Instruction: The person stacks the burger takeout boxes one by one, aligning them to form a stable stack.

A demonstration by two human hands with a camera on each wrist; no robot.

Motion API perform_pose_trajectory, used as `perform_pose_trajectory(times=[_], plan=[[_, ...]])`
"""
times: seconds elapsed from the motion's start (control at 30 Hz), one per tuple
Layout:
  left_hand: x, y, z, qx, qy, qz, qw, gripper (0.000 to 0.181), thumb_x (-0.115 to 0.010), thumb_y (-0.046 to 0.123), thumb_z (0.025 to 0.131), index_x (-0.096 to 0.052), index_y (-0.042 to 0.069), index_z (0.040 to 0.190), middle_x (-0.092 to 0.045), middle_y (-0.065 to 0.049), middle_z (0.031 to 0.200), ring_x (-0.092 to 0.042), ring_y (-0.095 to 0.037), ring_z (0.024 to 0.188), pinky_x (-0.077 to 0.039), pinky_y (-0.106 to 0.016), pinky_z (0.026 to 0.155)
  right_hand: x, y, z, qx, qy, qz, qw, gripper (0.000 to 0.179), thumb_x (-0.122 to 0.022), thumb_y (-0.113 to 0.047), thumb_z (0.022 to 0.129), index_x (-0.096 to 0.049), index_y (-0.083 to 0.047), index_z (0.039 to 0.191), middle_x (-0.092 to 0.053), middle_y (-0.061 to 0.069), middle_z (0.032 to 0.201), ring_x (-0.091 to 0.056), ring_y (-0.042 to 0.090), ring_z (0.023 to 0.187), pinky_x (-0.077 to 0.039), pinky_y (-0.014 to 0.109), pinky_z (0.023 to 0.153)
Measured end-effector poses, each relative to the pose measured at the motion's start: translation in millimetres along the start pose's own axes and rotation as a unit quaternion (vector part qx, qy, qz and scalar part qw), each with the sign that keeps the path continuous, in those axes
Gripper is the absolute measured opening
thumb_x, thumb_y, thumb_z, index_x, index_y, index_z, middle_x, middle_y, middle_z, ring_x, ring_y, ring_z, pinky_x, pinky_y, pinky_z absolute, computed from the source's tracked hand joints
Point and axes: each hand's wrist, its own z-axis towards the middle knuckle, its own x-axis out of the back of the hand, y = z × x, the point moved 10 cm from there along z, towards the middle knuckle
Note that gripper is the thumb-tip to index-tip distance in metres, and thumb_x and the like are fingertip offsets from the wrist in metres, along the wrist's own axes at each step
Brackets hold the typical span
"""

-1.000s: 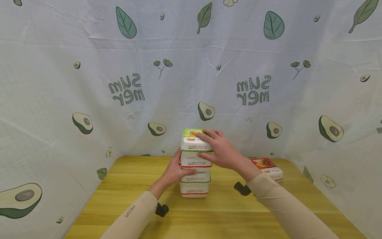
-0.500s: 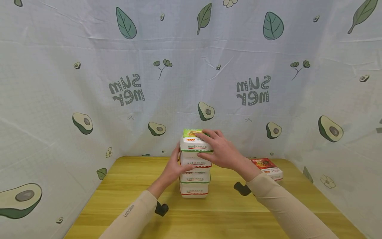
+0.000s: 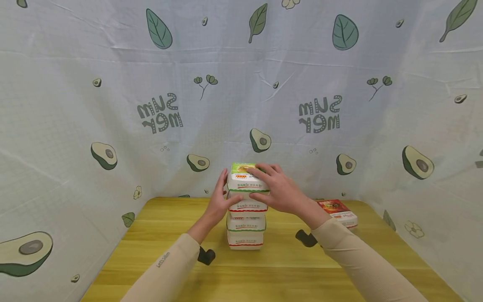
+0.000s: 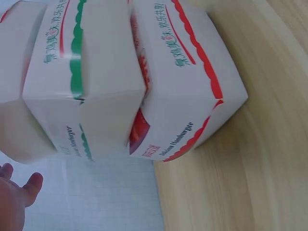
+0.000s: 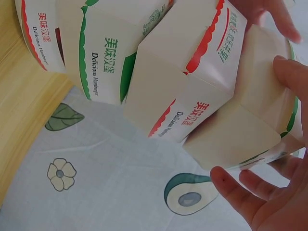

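Note:
Several white paper hamburger boxes stand stacked on the table, with red and green scalloped trims alternating. The top hamburger box [image 3: 245, 183] has a green printed lid. My right hand [image 3: 284, 191] holds this top box from the right, thumb on its front and fingers over the lid and far side. In the right wrist view, the top box [image 5: 262, 79] sits askew on the red-trimmed box [image 5: 180, 77] below. At the left side of the upper boxes is my left hand [image 3: 216, 205], fingers extended upward and thumb across the front. Its visible fingers [image 4: 32, 188] stand apart from the lower boxes [image 4: 187, 72].
Another hamburger box [image 3: 336, 212] with a red lid lies at the back right of the wooden table [image 3: 170, 226]. A pale cloth [image 3: 226, 105] with avocado and leaf prints hangs behind and at both sides. Black devices [image 3: 206, 256] sit at the wrists.
My left hand has slid up the left side of the stack, from the middle boxes toward the top one. My right hand and the boxes look nearly unmoved.

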Motion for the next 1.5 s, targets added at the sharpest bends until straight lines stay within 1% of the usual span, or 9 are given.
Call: perform_pose_trajectory(times=[0.13, 0.23, 0.3, 0.4, 0.47, 0.53, 0.67, 0.87, 1.5], plan=[[0.0, 5.7, 4.1, -0.005, -0.005, -0.001, 1.0, 0.099, -0.072, 0.03, 0.09, -0.007, 0.019, 0.163, -0.02, -0.009, 0.167, -0.022, -0.028, 0.151, -0.024, -0.06, 0.116, 0.1, -0.6, 0.1, 0.0, -0.002, 0.001, 1.0, 0.072, -0.073, -0.05, 0.09, -0.044, -0.029, 0.152, -0.042, 0.005, 0.155, -0.039, 0.029, 0.134, -0.054, 0.052, 0.088], [-1.7, 11.6, 6.5, -0.005, -0.014, -0.002, 0.9999, 0.098, -0.07, 0.022, 0.091, -0.005, 0.014, 0.163, -0.021, -0.012, 0.166, -0.029, -0.031, 0.146, -0.03, -0.055, 0.113, 0.4, -0.8, -0.1, 0.001, -0.001, 0.003, 1.0, 0.072, -0.072, -0.049, 0.09, -0.044, -0.028, 0.152, -0.042, 0.005, 0.155, -0.039, 0.028, 0.133, -0.054, 0.051, 0.088], [-3.4, 19.6, 6.0, -0.005, -0.025, -0.007, 0.9996, 0.097, -0.069, 0.019, 0.092, -0.004, 0.012, 0.163, -0.024, -0.013, 0.164, -0.039, -0.033, 0.137, -0.038, -0.049, 0.107, 0.5, -0.9, -0.1, 0.002, -0.001, 0.003, 1.0, 0.072, -0.072, -0.049, 0.09, -0.044, -0.028, 0.152, -0.042, 0.006, 0.155, -0.039, 0.028, 0.133, -0.054, 0.051, 0.088], [-5.5, 36.4, 2.8, -0.005, -0.043, -0.012, 0.999, 0.095, -0.068, 0.018, 0.093, -0.005, 0.008, 0.162, -0.028, -0.015, 0.162, -0.049, -0.031, 0.123, -0.05, -0.037, 0.093, 0.7, -1.1, -0.1, 0.003, 0.0, 0.004, 1.0, 0.072, -0.072, -0.049, 0.09, -0.043, -0.028, 0.153, -0.042, 0.006, 0.155, -0.039, 0.028, 0.134, -0.054, 0.051, 0.087], [-6.0, 46.3, 0.4, -0.005, -0.048, -0.011, 0.9988, 0.093, -0.067, 0.019, 0.094, -0.006, 0.008, 0.162, -0.03, -0.016, 0.16, -0.053, -0.028, 0.116, -0.053, -0.032, 0.085, 0.8, -1.0, 0.0, 0.003, 0.001, 0.004, 1.0, 0.072, -0.072, -0.05, 0.09, -0.043, -0.028, 0.153, -0.042, 0.006, 0.155, -0.039, 0.029, 0.134, -0.054, 0.051, 0.087], [-6.1, 51.8, -0.9, -0.004, -0.047, -0.009, 0.9988, 0.091, -0.066, 0.018, 0.094, -0.007, 0.007, 0.162, -0.031, -0.017, 0.159, -0.053, -0.025, 0.113, -0.053, -0.029, 0.083, 0.9, -1.0, 0.1, 0.003, 0.001, 0.004, 1.0, 0.072, -0.072, -0.05, 0.09, -0.043, -0.028, 0.153, -0.042, 0.006, 0.155, -0.039, 0.029, 0.134, -0.054, 0.051, 0.087], [-4.9, 54.7, -1.1, -0.007, -0.037, -0.006, 0.9993, 0.089, -0.067, 0.016, 0.094, -0.011, 0.006, 0.161, -0.035, -0.017, 0.156, -0.053, -0.025, 0.11, -0.052, -0.032, 0.082, 1.0, -0.9, 0.1, 0.004, 0.002, 0.003, 1.0, 0.072, -0.072, -0.05, 0.09, -0.043, -0.028, 0.153, -0.042, 0.006, 0.155, -0.039, 0.029, 0.134, -0.054, 0.051, 0.087], [-2.1, 52.0, 0.4, -0.01, -0.024, 0.001, 0.9997, 0.089, -0.07, 0.016, 0.092, -0.015, 0.007, 0.161, -0.041, -0.016, 0.152, -0.052, -0.024, 0.106, -0.053, -0.035, 0.08, 1.0, -0.7, 0.1, 0.008, 0.004, 0.001, 1.0, 0.072, -0.072, -0.049, 0.091, -0.043, -0.028, 0.153, -0.041, 0.006, 0.156, -0.039, 0.029, 0.134, -0.054, 0.051, 0.085], [-1.0, 56.5, 1.0, -0.004, -0.026, 0.025, 0.9993, 0.088, -0.07, 0.016, 0.093, -0.016, 0.006, 0.161, -0.042, -0.017, 0.151, -0.053, -0.025, 0.11, -0.051, -0.033, 0.084, 4.5, 7.3, -2.3, -0.006, 0.004, 0.022, 0.9997, 0.075, -0.073, -0.049, 0.089, -0.041, -0.028, 0.154, -0.038, 0.006, 0.159, -0.037, 0.03, 0.138, -0.053, 0.056, 0.088]])
